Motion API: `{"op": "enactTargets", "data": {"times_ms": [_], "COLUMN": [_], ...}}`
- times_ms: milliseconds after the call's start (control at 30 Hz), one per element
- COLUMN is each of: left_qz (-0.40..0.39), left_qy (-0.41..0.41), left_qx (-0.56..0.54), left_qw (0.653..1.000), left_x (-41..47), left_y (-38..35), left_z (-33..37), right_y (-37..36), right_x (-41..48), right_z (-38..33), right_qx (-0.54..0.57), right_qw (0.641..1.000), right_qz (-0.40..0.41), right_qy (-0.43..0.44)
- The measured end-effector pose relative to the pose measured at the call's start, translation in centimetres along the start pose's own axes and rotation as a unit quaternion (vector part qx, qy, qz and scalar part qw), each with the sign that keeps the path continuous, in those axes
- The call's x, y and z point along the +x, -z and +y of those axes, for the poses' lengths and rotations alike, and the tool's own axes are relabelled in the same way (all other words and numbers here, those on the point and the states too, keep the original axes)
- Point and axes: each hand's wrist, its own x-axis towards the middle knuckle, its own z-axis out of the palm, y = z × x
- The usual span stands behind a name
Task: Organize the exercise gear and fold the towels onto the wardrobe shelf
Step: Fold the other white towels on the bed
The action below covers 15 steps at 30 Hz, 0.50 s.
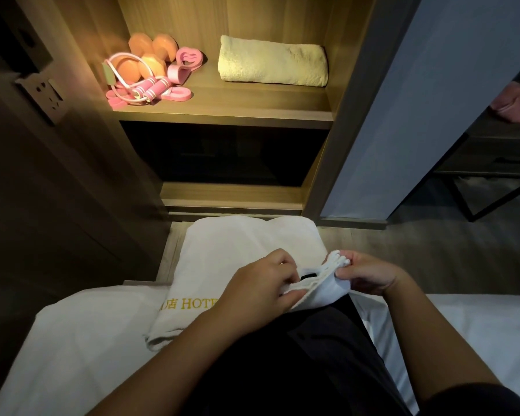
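Pinching the small towel (323, 285) crosswise, left hand (260, 285) and right hand (370, 274) grip its ends; shelf (237, 100) lies straight ahead

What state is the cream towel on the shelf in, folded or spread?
Folded: the cream towel lies as a compact, thick bundle on the shelf, layers doubled over.

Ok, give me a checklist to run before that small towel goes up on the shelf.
1. Left hand holds small white towel: ok.
2. Right hand pinches its fringed end: ok.
3. Small towel folded flat: not ok, bunched.
4. Bare shelf in front of cream towel: ok.
5. Exercise gear grouped on shelf's left: ok.
6. Hotel towel fully folded: cannot tell, hands cover part.
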Motion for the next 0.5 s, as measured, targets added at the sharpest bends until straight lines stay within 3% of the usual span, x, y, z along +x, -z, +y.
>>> {"op": "enactTargets", "data": {"times_ms": [133, 233, 333, 500], "left_qz": [0.016, 0.032, 0.032, 0.029], "left_qy": [-0.052, -0.020, 0.009, -0.017], "left_qx": [-0.123, -0.159, -0.111, -0.032], "left_qw": [0.991, 0.987, 0.993, 0.999], "left_x": [0.2, -0.4, -1.2, -4.5], "left_y": [-0.3, -0.5, -0.3, 0.9], "left_z": [0.6, 0.2, -0.9, -3.2], "right_y": [0.2, 0.1, 0.4, 0.7], "right_x": [0.0, 0.2, 0.5, 1.1], "right_z": [0.3, 0.3, 0.2, 0.2], "right_qx": [0.022, 0.015, 0.017, 0.002], "right_qw": [1.000, 1.000, 1.000, 0.999], "right_qz": [0.001, -0.018, -0.021, -0.024], "right_qy": [-0.002, -0.005, -0.014, -0.033]}}
